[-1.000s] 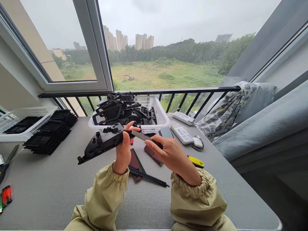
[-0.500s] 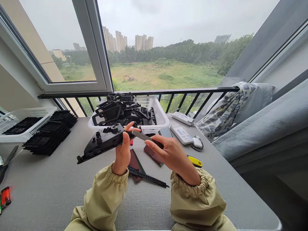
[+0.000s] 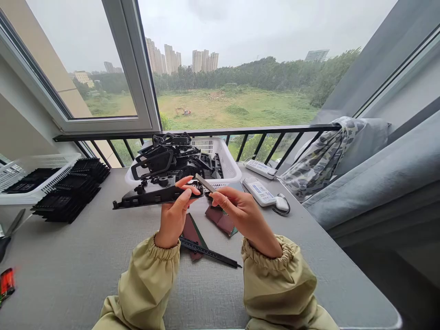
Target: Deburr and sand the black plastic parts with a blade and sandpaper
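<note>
My left hand [image 3: 174,220] grips a long black plastic part [image 3: 151,191] near its right end, holding it above the table in front of the basket. The part lies nearly level, its narrow tip pointing left. In my right hand [image 3: 245,215] is a flat grey file [image 3: 205,183], pinched between thumb and fingers. The file's far end is at the right end of the plastic part, by my left fingertips; whether it touches the part I cannot tell. Below my hands lie folded reddish-brown sandpaper [image 3: 220,220], another sandpaper piece [image 3: 191,233] and a black caliper [image 3: 213,254].
A white basket [image 3: 230,160] heaped with black plastic parts [image 3: 172,158] stands by the railing. Stacked black parts [image 3: 65,197] and another white basket [image 3: 65,167] are at left, near scissors [image 3: 12,229]. White devices [image 3: 259,191] lie at right.
The plastic part has been turned to a more level position, its left tip rising. The file has tilted and moved slightly right. The yellow-handled thing by my right wrist is now hidden.
</note>
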`<state>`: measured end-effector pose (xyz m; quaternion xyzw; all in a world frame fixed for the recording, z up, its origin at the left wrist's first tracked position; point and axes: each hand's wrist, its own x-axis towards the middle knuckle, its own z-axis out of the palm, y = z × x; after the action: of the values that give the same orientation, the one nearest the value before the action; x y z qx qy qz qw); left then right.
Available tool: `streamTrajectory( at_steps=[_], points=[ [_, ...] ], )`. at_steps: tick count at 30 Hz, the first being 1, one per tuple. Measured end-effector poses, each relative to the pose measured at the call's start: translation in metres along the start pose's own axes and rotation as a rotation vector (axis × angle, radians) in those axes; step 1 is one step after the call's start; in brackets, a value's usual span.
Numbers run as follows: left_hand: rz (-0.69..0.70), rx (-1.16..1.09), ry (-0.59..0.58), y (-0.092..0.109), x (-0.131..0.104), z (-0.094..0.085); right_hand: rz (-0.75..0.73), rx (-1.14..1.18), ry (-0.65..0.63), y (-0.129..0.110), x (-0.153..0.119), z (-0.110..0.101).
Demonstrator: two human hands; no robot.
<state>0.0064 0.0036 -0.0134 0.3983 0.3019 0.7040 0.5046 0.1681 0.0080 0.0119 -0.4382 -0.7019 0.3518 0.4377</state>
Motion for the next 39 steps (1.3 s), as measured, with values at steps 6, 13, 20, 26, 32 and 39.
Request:
streamTrajectory(
  at_steps=[6,13,20,26,32,39],
  points=[
    [-0.101,-0.229,-0.109,0.009,-0.001,-0.002,0.054,0.398,-0.027,0.008,0.005,0.010],
    [-0.294,-0.355,-0.116,0.019,0.002,-0.007,0.158,0.609,-0.123,0.004,0.004,0.013],
    [-0.390,-0.511,-0.052,0.016,0.006,-0.011,0.083,0.667,-0.314,0.002,0.002,0.008],
    [-0.373,-0.449,0.011,0.013,0.007,-0.010,0.130,0.623,-0.241,0.000,0.003,0.011],
    [-0.467,-0.379,-0.018,0.016,0.010,-0.008,0.131,0.561,-0.179,0.006,0.006,0.013],
    [-0.505,-0.392,0.063,0.020,0.007,0.001,0.034,0.428,-0.084,0.011,0.008,0.017]
  ],
)
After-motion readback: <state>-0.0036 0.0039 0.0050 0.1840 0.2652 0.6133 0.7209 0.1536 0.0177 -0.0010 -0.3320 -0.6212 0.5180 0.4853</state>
